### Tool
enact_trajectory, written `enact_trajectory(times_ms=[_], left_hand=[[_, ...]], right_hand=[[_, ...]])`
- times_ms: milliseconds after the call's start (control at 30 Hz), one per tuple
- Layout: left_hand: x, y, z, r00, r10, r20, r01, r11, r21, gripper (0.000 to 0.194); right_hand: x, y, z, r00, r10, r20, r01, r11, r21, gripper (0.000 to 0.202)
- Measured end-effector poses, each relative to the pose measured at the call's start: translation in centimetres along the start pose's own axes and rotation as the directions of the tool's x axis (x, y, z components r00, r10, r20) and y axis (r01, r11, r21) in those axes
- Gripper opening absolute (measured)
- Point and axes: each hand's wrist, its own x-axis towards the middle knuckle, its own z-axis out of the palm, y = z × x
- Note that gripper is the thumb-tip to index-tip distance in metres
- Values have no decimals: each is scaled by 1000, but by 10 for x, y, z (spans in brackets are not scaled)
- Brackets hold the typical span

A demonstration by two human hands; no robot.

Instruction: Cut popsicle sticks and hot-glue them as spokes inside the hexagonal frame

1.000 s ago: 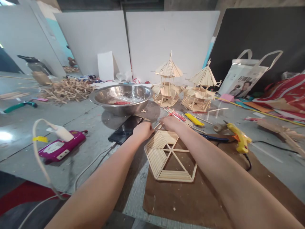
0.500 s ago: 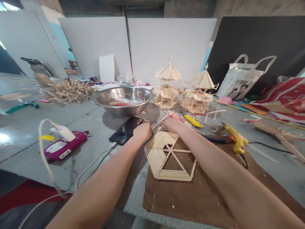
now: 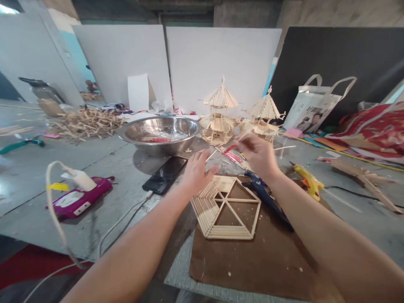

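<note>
My left hand (image 3: 198, 170) is spread with its fingers apart, just above the upper left edge of a hexagonal stick frame (image 3: 210, 208). That frame lies on a brown sheet (image 3: 246, 265), with some of its sections filled by sticks. My right hand (image 3: 257, 153) is raised beyond the frame, its fingers pinched on a thin, blurred stick (image 3: 229, 148) that looks red at one end. Below the right hand lie loose red-tipped sticks (image 3: 232, 155). Blue-handled pliers (image 3: 268, 198) rest between the frame and my right forearm.
Two stick pagodas (image 3: 222, 99) stand at the back, beside a steel bowl (image 3: 159, 145). A phone (image 3: 164, 176) and a purple power strip (image 3: 83, 198) lie at the left. A yellow glue gun (image 3: 307, 181) sits at the right, with a white bag (image 3: 311, 107) behind.
My left hand has opened and lifted slightly. My right hand has risen and moved right, now with a stick in its fingers, uncovering the pliers. The yellow cutter is no longer visible.
</note>
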Motion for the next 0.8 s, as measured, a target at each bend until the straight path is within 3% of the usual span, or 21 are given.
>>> enact_trajectory(times_ms=[33,100,133,200,267,367,567,800], left_hand=[[-1,8,-3,998,68,-6,-69,996,-50,49],[-5,24,-7,981,190,35,-182,971,-158,48],[-8,32,-9,966,243,88,-219,951,-220,42],[-14,47,-10,925,272,264,-184,931,-316,30],[-18,58,-9,901,245,358,-123,936,-330,35],[-19,63,-9,883,227,411,-92,942,-322,38],[-17,59,-7,888,209,410,-98,956,-276,39],[-26,68,-1,886,197,421,-54,943,-329,35]], right_hand=[[-13,-3,-10,994,82,-74,-63,971,230,20],[-41,-5,-26,952,276,-134,-161,820,549,12],[-54,-5,-32,927,360,-103,-212,732,647,10],[-75,0,-40,879,476,-24,-297,586,754,12],[-85,6,-45,845,533,37,-344,490,801,15],[-87,17,-49,832,553,51,-350,452,820,20],[-87,27,-41,810,574,121,-382,359,852,21],[-98,13,-18,805,517,292,-477,270,836,19]])
